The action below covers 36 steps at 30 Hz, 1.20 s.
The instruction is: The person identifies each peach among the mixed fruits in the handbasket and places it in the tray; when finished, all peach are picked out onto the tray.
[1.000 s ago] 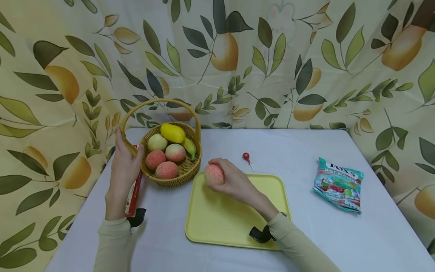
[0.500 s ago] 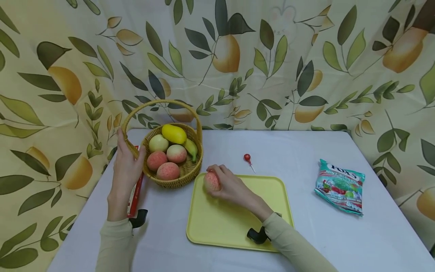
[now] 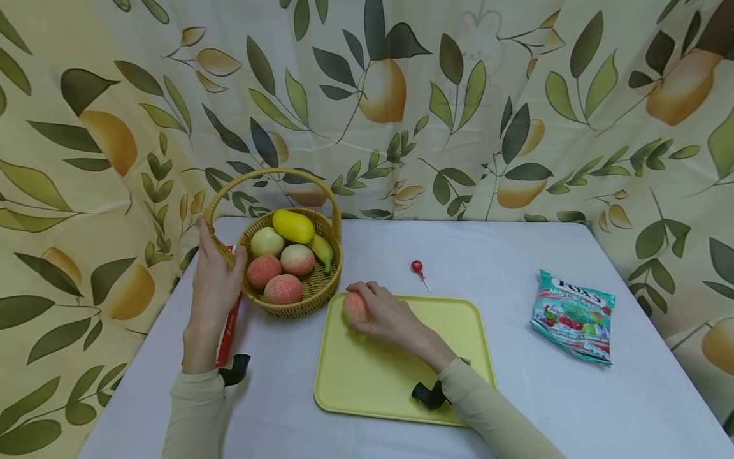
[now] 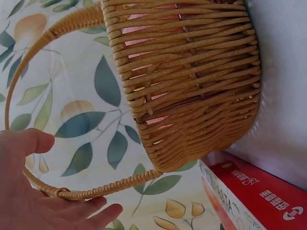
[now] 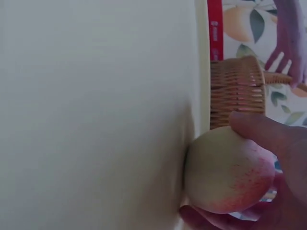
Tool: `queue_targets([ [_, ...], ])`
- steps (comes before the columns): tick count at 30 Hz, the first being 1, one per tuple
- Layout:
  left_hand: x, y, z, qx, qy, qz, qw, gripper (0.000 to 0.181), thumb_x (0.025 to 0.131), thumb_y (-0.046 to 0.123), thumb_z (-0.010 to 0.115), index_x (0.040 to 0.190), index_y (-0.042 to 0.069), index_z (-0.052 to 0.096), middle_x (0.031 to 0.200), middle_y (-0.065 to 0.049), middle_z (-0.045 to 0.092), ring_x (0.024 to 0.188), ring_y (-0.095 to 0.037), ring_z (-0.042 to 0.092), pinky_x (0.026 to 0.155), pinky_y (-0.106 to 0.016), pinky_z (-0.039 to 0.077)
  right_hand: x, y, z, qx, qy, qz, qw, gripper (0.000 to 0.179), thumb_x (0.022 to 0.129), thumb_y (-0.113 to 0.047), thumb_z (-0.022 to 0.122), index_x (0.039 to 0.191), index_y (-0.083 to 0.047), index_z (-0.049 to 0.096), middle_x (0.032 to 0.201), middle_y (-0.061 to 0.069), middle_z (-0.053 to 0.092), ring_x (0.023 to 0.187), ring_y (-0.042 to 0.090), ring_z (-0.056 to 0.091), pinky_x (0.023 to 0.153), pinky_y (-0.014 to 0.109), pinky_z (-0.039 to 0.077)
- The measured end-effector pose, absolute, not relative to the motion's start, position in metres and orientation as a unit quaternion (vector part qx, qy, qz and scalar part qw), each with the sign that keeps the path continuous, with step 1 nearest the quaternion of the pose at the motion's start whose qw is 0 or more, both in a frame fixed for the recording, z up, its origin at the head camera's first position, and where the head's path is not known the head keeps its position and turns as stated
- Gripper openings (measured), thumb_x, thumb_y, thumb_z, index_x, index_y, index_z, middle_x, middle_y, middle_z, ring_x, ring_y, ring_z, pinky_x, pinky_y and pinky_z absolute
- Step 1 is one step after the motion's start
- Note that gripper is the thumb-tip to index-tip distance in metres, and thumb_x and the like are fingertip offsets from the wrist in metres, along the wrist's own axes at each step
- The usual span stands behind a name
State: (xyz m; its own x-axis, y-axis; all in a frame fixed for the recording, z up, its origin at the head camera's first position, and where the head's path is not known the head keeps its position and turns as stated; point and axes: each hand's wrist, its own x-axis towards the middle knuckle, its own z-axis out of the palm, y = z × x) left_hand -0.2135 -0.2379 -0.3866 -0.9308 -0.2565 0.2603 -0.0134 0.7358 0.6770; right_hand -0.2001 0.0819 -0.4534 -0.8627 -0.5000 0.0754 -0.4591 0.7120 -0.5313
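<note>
The right hand [image 3: 387, 317] is curled round a round, matte peach [image 3: 355, 307], cream blushing to speckled pink, with the thumb on one side and the fingers on the other. The peach sits at the far left corner of a shallow yellow rectangular tray [image 3: 367, 382] and appears to touch it, seen from the right wrist.

The peach looks like an imitation: probably light, fairly stiff and not very slippery, though a hard squeeze might dent or mark the surface. Its roundness would let it roll if set down loosely, so the sensible hold is round its widest part, thumb against fingers, with the underside left free.

The left hand [image 3: 215, 287] is spread, thumb apart from loosely extended fingers, and rests against the arched handle of a tan woven wicker basket [image 3: 292, 310]. The handle seems slim and stiff, best steadied low at the side.

Inside the basket lie an oblong bright-yellow fruit [image 3: 293, 227], a green-yellow banana [image 3: 323, 252], a pale round fruit [image 3: 267, 242] and three pinkish peaches [image 3: 283, 289]. A red printed box [image 3: 228, 335] lies beside the basket, partly behind the left arm.

Beyond the tray on the white-covered counter [image 3: 275, 395] lies a red lollipop [image 3: 417, 266]; well to the right is a teal Fox's sweet bag [image 3: 573, 317].
</note>
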Motion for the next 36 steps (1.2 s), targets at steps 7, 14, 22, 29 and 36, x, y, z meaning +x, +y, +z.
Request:
queue_targets([
  [7,-0.213,-0.239,-0.388,0.067,-0.914,-0.362,0.173,0.092,0.105,0.036,0.053,0.164,0.027,-0.016,0.172,-0.02,0.016,0.142,-0.055,0.041,0.112,-0.069,0.037,-0.202,0.081,-0.45,-0.253,0.927,-0.27,0.059,0.064,0.088,-0.036,0.079,0.144,-0.021,0.052,0.133,0.011,0.061,0.117,0.031,0.062,0.09,0.05,0.055],
  [14,-0.211,-0.239,-0.389,0.064,-0.915,-0.362,0.166,0.091,0.105,0.039,0.051,0.165,0.025,-0.016,0.171,-0.022,0.015,0.139,-0.056,0.044,0.11,-0.07,0.039,-0.198,0.084,-0.453,-0.255,0.924,-0.279,0.055,0.065,0.09,-0.036,0.078,0.147,-0.019,0.051,0.14,0.011,0.058,0.125,0.032,0.059,0.1,0.05,0.053],
  [22,-0.212,-0.24,-0.388,0.064,-0.912,-0.367,0.173,0.09,0.105,0.036,0.052,0.165,0.025,-0.014,0.171,-0.022,0.016,0.139,-0.057,0.045,0.109,-0.07,0.04,-0.201,0.08,-0.443,-0.284,0.921,-0.266,0.005,0.064,0.093,-0.037,0.073,0.149,-0.016,0.05,0.141,0.01,0.058,0.13,0.033,0.055,0.109,0.051,0.045],
  [29,-0.21,-0.242,-0.39,0.07,-0.903,-0.38,0.186,0.085,0.105,0.032,0.051,0.166,0.03,-0.009,0.164,-0.027,0.031,0.116,-0.051,0.058,0.093,-0.065,0.052,-0.21,0.066,-0.429,-0.317,0.905,-0.284,0.0,0.067,0.096,-0.045,0.069,0.154,-0.021,0.045,0.156,0.01,0.047,0.143,0.031,0.046,0.118,0.052,0.039],
  [36,-0.212,-0.242,-0.391,0.056,-0.899,-0.389,0.193,0.086,0.105,0.031,0.053,0.166,0.027,-0.008,0.17,-0.021,0.021,0.123,-0.053,0.055,0.098,-0.067,0.049,-0.222,0.037,-0.416,-0.381,0.89,-0.247,0.022,0.071,0.099,-0.053,0.061,0.159,-0.024,0.036,0.167,0.011,0.033,0.153,0.029,0.036,0.123,0.053,0.033],
])
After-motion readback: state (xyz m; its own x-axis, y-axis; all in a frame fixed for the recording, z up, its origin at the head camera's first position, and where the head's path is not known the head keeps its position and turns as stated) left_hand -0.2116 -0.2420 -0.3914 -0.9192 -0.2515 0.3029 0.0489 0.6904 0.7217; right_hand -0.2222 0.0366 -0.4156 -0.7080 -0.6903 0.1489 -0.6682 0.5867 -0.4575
